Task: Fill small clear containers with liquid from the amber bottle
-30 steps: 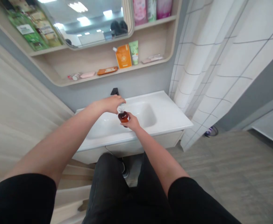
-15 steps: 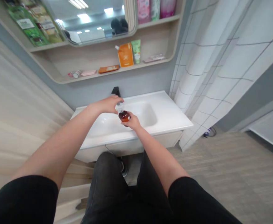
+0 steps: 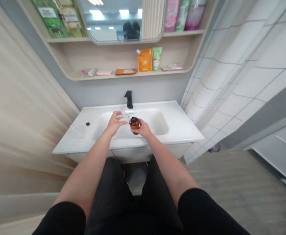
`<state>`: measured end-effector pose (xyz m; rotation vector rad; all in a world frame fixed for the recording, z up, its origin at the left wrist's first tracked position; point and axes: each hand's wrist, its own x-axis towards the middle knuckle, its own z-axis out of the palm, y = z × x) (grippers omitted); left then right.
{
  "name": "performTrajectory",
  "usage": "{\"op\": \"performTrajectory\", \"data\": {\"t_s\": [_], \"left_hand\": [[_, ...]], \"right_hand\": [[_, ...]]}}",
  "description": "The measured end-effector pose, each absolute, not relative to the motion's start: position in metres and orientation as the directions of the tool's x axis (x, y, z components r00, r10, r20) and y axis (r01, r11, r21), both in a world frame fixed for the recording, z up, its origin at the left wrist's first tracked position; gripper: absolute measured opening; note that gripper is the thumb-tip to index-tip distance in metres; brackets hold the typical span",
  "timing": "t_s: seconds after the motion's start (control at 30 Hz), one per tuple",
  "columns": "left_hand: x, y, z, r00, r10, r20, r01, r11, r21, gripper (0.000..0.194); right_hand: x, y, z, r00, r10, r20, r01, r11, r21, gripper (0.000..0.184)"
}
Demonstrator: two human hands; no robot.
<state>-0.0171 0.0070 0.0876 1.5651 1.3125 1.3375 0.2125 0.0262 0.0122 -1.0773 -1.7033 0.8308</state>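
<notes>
An amber glass bottle (image 3: 134, 125) is held in my right hand (image 3: 142, 128) above the white sink basin (image 3: 130, 130), its dark body showing between my fingers. My left hand (image 3: 114, 122) is a little to the left of the bottle. Its fingers pinch a clear plastic bottle top (image 3: 122, 116), which stands apart from the bottle's neck by a small gap. The exact shape of the clear piece is hard to make out against the white sink.
A black faucet (image 3: 128, 99) stands behind the basin. Above it, a wooden shelf (image 3: 133, 75) holds toiletries below a mirror (image 3: 116, 23). A white checked shower curtain (image 3: 231, 98) hangs at the right, and a beige wall panel (image 3: 23, 114) runs along the left.
My left hand has drawn leftward off the bottle, taking the clear top with it. The view has swung, so the whole sink now shows more squarely.
</notes>
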Motion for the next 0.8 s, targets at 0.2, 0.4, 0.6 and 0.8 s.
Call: {"op": "performTrajectory", "data": {"t_s": [0.2, 0.4, 0.6, 0.8], "left_hand": [[-0.046, -0.016, 0.032, -0.269, 0.925, 0.267, 0.326, -0.173, 0.929, 0.069], [-0.061, -0.021, 0.012, -0.252, 0.941, 0.224, 0.343, -0.130, 0.930, 0.077], [-0.066, -0.020, 0.011, -0.198, 0.958, 0.205, 0.286, -0.144, 0.947, 0.072], [-0.068, -0.017, 0.006, -0.200, 0.961, 0.192, 0.287, -0.130, 0.949, 0.074]], "right_hand": [[0.214, 0.025, 0.015, -0.133, 0.936, 0.325, 0.315, 0.351, -0.882, 0.082], [0.215, 0.025, 0.020, 0.016, 0.946, 0.325, 0.338, 0.301, -0.892, 0.075], [0.259, 0.037, 0.033, 0.151, 0.924, 0.352, 0.351, 0.283, -0.892, 0.079], [0.361, 0.043, 0.055, 0.297, 0.899, 0.323, 0.262, 0.249, -0.932, 0.080]]}}
